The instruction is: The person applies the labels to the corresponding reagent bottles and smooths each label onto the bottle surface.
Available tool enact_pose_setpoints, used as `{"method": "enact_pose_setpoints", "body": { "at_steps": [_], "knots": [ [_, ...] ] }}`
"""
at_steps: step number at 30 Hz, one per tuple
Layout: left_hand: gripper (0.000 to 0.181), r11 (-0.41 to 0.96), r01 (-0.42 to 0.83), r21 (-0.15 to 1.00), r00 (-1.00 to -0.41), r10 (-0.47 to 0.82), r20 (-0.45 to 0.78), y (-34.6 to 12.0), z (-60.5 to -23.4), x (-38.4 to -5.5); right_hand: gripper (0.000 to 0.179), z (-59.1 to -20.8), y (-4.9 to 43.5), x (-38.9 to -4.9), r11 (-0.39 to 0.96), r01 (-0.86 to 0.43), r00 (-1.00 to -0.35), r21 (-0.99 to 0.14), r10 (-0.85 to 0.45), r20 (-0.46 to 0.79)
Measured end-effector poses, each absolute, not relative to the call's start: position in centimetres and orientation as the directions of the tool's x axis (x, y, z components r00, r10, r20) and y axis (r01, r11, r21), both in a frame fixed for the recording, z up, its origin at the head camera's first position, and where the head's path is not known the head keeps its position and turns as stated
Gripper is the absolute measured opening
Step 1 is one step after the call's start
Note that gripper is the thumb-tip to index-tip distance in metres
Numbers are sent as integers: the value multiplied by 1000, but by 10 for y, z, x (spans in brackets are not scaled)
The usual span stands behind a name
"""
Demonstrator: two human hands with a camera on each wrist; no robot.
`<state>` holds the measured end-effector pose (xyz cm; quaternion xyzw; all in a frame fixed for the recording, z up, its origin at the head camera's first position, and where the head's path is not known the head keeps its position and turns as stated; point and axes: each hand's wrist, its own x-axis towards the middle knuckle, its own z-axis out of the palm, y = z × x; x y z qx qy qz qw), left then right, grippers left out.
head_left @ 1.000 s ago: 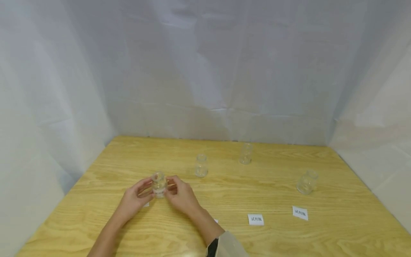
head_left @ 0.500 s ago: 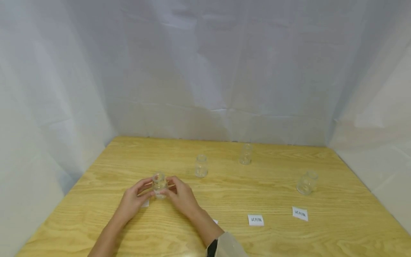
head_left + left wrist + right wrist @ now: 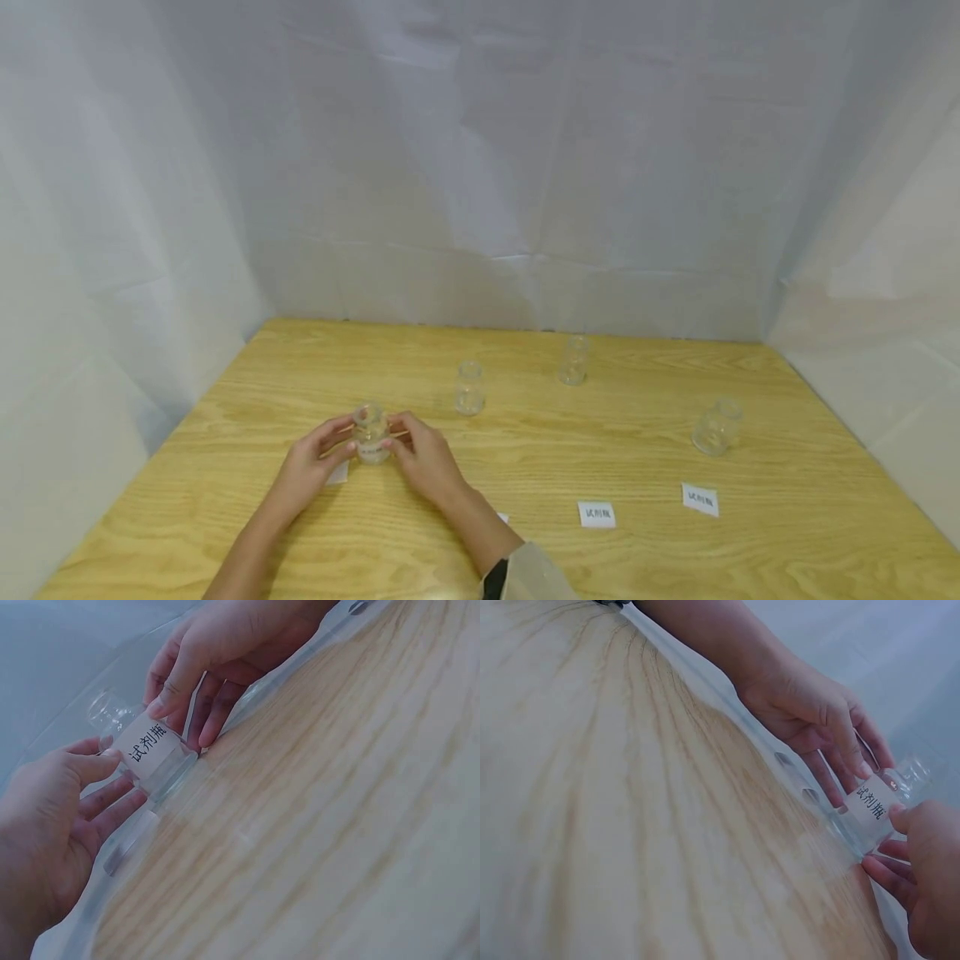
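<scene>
A small clear glass bottle stands upright on the wooden table at the left. Its white paper label with printed black characters faces the person. From the left side my left hand holds the bottle, thumb at one end of the label. My right hand grips it from the opposite side, with its thumb pressed at the label's other end. Fingers of both hands reach behind the glass and are partly hidden. In the right wrist view, the bottle's base is close against the tabletop.
Three more clear glass bottles stand apart: one centre-left, one farther back, one at right. Printed white labels lie in front. Another label shows beside my left hand; a corner of one peeks past my right wrist.
My right thumb has slid off the middle of the label to its right end, uncovering the characters. The bottle has shifted very slightly left between the hands; the other bottles stay put.
</scene>
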<state>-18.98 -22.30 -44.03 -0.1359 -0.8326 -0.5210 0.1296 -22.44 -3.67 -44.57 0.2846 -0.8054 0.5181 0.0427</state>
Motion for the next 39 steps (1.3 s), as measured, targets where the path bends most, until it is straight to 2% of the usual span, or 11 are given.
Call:
{"method": "enact_pose_setpoints", "body": {
  "at_steps": [8,17,23,26,30,32,34,37,39],
  "knots": [
    [37,364,379,851,-923,88,374,-219,-440,-191,30,-445,-37,-224,303,-449,-863,-841,-390,321],
    [42,337,490,804,-867,93,490,-215,-443,-191,34,-435,-33,-220,367,-376,-909,-851,-325,262],
    [44,373,599,708,-765,6,644,-208,-435,-193,24,-412,-14,-226,324,-436,-892,-840,-280,355],
    [40,365,674,642,-685,-15,729,-193,-417,-190,20,-400,6,-235,293,-499,-864,-815,-235,445],
    [33,330,726,603,-637,-6,771,-161,-389,-187,16,-392,33,-252,292,-542,-839,-788,-136,527],
    [31,301,707,640,-671,0,741,-144,-384,-192,16,-394,46,-260,306,-519,-850,-798,-89,518],
    [32,270,654,707,-736,10,677,-129,-387,-200,18,-399,56,-266,315,-475,-874,-822,-61,482],
    [40,249,507,825,-852,0,524,-107,-399,-214,21,-410,66,-272,308,-417,-906,-855,-65,418],
    [46,237,417,878,-901,-17,432,-95,-406,-222,24,-419,69,-275,296,-397,-917,-869,-95,387]
  ]
}}
